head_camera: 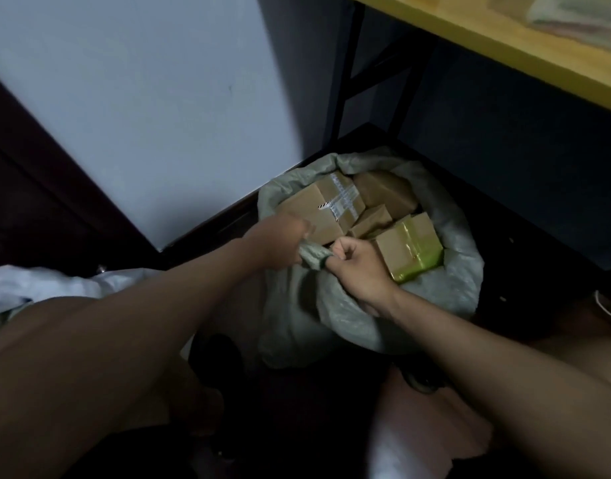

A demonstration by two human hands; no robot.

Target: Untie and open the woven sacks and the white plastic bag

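A grey-green woven sack stands on the dark floor with its mouth spread wide. Inside lie several brown cardboard boxes, one wrapped in green tape. My left hand and my right hand both grip the near rim of the sack, where a bunched fold of fabric sits between them. A white plastic bag lies at the left edge, partly hidden behind my left arm.
A yellow tabletop on black metal legs hangs over the sack at the upper right. A pale wall and a dark door stand to the left. My knees fill the foreground.
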